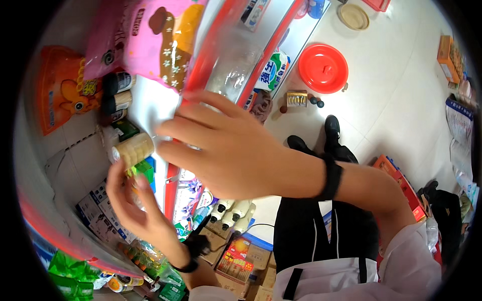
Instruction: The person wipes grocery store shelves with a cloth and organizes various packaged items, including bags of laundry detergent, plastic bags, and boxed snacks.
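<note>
A pale yellow cylindrical container (134, 149) lies tilted on the white shelf (153, 103). My left hand (138, 210) is just below it, fingers curved and apart, with the fingertips close to its lower end; I cannot tell whether they touch. Over the shelf's red front edge is my right hand (231, 145), slightly blurred, its fingers spread and pointing toward the container. Nothing shows in its grip. Green packaging (145, 169) sits beside the container, partly behind my left hand. Dark-capped jars (118, 93) stand farther along the shelf.
Pink bags (165, 40) and an orange bag (68, 93) occupy the shelf's far end. Lower shelves hold a white-and-green packet (273, 70) and pale bottles (236, 210). A red basin-like item (324, 68) and a small box (296, 98) rest on the floor. Cartons (256, 256) stand below.
</note>
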{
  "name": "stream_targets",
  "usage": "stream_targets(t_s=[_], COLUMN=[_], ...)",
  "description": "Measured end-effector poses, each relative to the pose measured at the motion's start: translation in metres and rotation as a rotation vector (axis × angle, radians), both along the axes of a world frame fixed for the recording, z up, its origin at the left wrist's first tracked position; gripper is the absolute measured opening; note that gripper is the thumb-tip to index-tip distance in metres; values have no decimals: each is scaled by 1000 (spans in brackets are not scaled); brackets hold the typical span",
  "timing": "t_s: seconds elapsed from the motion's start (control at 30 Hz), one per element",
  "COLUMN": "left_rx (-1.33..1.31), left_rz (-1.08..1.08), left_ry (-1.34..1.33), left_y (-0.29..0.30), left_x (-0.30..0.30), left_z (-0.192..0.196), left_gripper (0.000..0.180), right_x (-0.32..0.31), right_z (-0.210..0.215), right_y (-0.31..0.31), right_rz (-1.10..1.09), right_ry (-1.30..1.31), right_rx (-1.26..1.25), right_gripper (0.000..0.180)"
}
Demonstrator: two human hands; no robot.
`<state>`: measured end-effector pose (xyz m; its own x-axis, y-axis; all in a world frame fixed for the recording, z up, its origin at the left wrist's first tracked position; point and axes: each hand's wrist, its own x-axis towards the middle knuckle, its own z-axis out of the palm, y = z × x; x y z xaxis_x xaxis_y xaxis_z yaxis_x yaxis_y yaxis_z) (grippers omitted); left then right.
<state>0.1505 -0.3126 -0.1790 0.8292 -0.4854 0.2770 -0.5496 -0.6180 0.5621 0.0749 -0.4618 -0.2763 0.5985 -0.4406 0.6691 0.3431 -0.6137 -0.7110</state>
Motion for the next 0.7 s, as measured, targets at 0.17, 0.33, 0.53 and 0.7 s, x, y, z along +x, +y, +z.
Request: stream_targets(t_s=[0.17, 0.33, 0.53, 0.7], left_rx=[246, 442, 461, 479], left_rz=[160, -96, -233, -265], left_ry=[84, -43, -130, -62], left_y=[12, 4, 4, 7], left_x=[91, 163, 196, 213], left_z=[30, 17, 2, -5], left_gripper=[43, 41, 43, 45], right_x=[102, 169, 215, 222], right_z=[47, 46, 25, 16], right_y=[9, 11, 34, 40], right_rz=[13, -88, -201, -344], right_ry=[52, 56, 250, 249], right_rx=[-274, -421, -553, -639], right_gripper=[18, 19, 23, 24])
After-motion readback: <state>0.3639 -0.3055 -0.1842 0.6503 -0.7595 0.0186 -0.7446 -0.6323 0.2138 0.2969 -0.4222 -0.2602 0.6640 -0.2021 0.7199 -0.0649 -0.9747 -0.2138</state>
